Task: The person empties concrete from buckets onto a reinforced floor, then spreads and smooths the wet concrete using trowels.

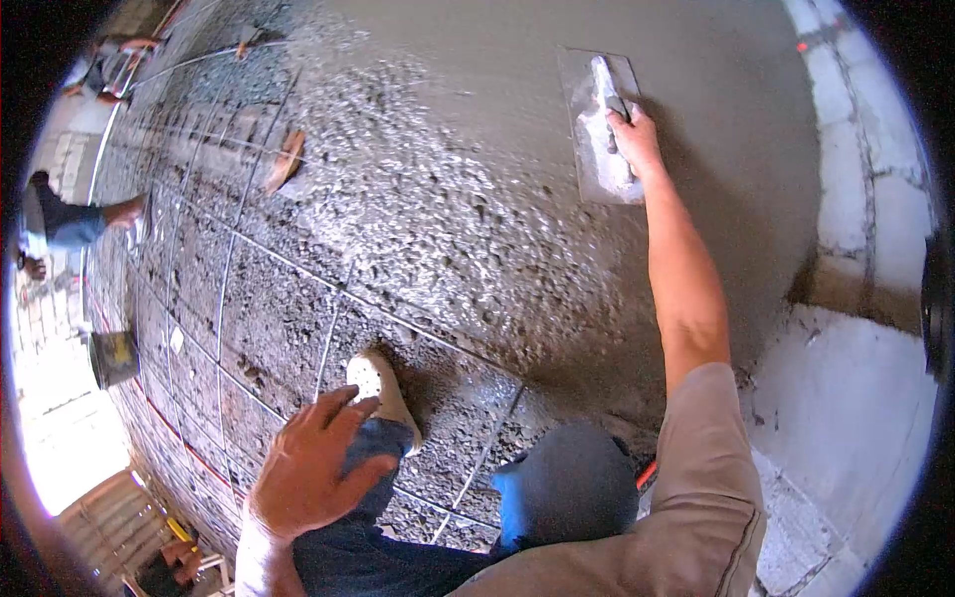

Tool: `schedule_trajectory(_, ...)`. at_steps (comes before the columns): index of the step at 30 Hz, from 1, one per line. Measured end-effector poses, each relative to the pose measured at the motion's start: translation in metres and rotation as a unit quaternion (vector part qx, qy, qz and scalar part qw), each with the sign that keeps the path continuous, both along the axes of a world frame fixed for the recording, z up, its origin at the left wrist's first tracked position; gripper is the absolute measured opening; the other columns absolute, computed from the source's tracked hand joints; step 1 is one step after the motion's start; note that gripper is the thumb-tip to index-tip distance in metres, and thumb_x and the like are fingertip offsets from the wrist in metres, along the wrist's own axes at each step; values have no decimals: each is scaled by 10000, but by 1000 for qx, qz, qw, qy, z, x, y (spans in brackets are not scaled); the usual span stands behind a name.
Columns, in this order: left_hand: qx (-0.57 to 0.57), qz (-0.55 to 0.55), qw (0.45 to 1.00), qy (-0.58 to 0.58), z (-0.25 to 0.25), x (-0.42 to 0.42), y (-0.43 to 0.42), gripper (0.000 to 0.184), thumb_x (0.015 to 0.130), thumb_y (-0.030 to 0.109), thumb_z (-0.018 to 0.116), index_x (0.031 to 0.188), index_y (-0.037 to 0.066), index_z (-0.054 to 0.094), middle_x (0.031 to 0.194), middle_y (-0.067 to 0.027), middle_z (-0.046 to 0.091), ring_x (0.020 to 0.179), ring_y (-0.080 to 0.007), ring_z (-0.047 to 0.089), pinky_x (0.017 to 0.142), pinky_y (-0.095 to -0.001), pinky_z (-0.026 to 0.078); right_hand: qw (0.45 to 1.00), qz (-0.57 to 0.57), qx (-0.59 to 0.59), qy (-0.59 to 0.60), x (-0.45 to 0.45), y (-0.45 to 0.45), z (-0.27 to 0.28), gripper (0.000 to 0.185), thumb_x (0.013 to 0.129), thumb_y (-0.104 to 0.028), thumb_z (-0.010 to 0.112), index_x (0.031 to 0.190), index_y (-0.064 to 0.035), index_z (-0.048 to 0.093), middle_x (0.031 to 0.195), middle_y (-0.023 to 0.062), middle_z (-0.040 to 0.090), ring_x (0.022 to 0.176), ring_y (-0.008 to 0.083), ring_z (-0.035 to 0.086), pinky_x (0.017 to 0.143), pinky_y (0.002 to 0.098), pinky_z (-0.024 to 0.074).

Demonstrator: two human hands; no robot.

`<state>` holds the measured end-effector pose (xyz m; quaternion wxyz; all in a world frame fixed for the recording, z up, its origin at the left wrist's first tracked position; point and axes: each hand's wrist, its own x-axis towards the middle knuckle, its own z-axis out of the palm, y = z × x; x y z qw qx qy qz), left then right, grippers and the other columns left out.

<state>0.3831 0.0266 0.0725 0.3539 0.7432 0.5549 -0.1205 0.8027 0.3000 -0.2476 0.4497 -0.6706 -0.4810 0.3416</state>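
Note:
My right hand [637, 139] is wrapped round the handle of a finishing trowel [589, 149], whose flat rectangular blade lies on smooth wet concrete [716, 90]. Rough, pebbly fresh concrete [438, 209] spreads to the left of the trowel. Over my bent leg, my left hand [313, 463] hangs with its fingers spread and nothing in them. Just beyond that hand is my light-coloured clog [374, 383], planted among thin reinforcing bars [398, 320] on gravelly ground.
A block wall [846, 149] borders the concrete at right. A piece of wood [286, 162] lies at upper left. At the left edge stand a dark bucket [112, 358] and another person's leg [85, 221]. More people are partly visible at the far left and bottom left.

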Motion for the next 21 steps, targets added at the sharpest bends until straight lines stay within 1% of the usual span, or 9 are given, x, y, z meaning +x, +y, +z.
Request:
schedule_trajectory(1,18,-21,999,-16,-1,-4,-1,548,811,393,625,1178,4,507,1154,-245,509,1005,-398,548,849,-446,449,996,16,-24,87,-19,8,6,236,844,-182,610,970,10,554,689,65,594,534,141,559,481,329,457)
schedule_trajectory(2,23,-11,1000,-14,-2,-6,-2,548,811,393,625,1178,4,507,1154,-245,509,1005,-398,548,849,-446,449,996,27,-20,89,-32,19,6,236,844,-182,610,970,10,554,689,65,594,534,141,559,481,329,457)
schedule_trajectory(5,32,-33,998,-34,4,-14,-1,546,818,409,619,1178,12,507,1147,-240,511,982,-383,561,833,-448,456,998,51,-7,37,-76,57,9,230,843,-175,610,970,9,555,684,62,591,534,140,559,479,330,457)
schedule_trajectory(10,-2,12,999,-48,7,-37,2,515,833,402,605,1182,36,510,1166,-231,497,985,-359,566,821,-462,457,994,104,-21,7,-140,102,13,236,841,-186,609,958,12,556,684,70,596,542,149,569,482,333,457)
schedule_trajectory(14,-43,31,999,-3,9,-50,4,627,765,452,659,1224,54,503,1239,-223,480,1056,-385,542,896,-459,436,990,126,15,-57,-176,149,-4,339,822,-237,621,1028,27,565,733,113,626,603,195,601,531,341,471)
schedule_trajectory(16,-37,83,995,-31,10,-60,2,578,749,236,649,1265,70,448,1248,-220,474,1044,-401,523,892,-461,431,989,142,-24,-30,-194,158,-1,403,816,-253,620,1090,36,555,768,131,641,634,207,617,565,342,481)
schedule_trajectory(18,-30,81,996,-34,7,-69,6,534,763,176,612,1257,50,451,1237,-230,477,1025,-418,527,863,-468,446,990,130,-14,-61,-209,180,-7,431,813,-256,619,1114,44,546,774,127,644,631,201,621,569,339,485)
schedule_trajectory(20,-91,40,995,8,2,-81,10,632,758,474,660,1217,62,520,1240,-222,482,1070,-391,541,916,-464,433,988,142,-33,-52,-224,188,-1,446,809,-260,619,1122,48,542,767,118,642,611,193,615,565,339,487)
schedule_trajectory(21,-97,69,993,1,0,-86,9,624,755,490,658,1210,79,538,1238,-229,483,1080,-399,539,920,-473,434,988,142,-26,-60,-232,191,1,438,811,-257,616,1121,45,544,758,111,639,597,188,610,554,341,485)
